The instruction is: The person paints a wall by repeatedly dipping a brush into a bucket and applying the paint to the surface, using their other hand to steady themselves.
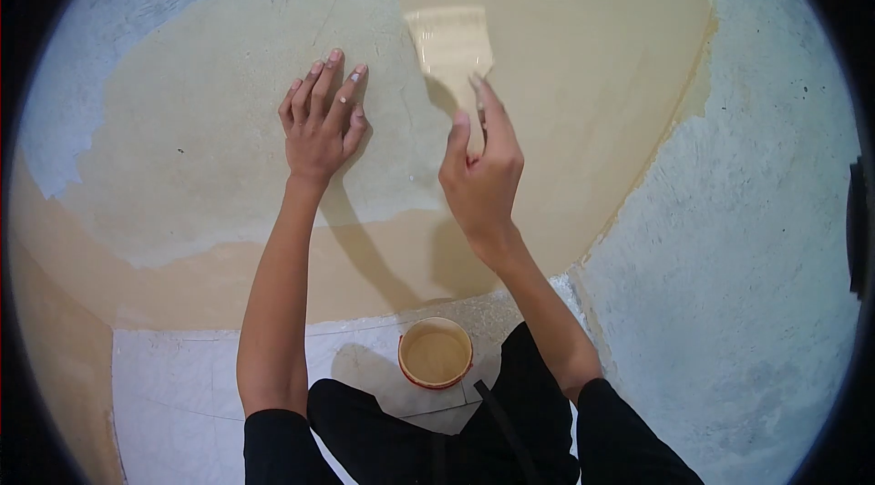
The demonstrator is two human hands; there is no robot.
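A wide paintbrush (453,52), coated in beige paint, is pressed to the wall with its bristles pointing up. My right hand (483,177) grips its handle, thumb on one side and fingers on the other. Fresh beige paint (583,111) covers the wall around and to the right of the brush. My left hand (319,120) rests on the paler part of the wall (200,120), fingers apart and holding nothing. Paint specks show on its fingers. A small round tub (436,355) of beige paint stands on the floor below, between my knees.
Grey-blue unpainted wall (738,239) lies to the right, past a ragged paint edge. White tiled floor (173,394) meets the wall's foot at lower left. My legs in black clothing (392,430) flank the tub. A dark object (857,228) shows at the far right edge.
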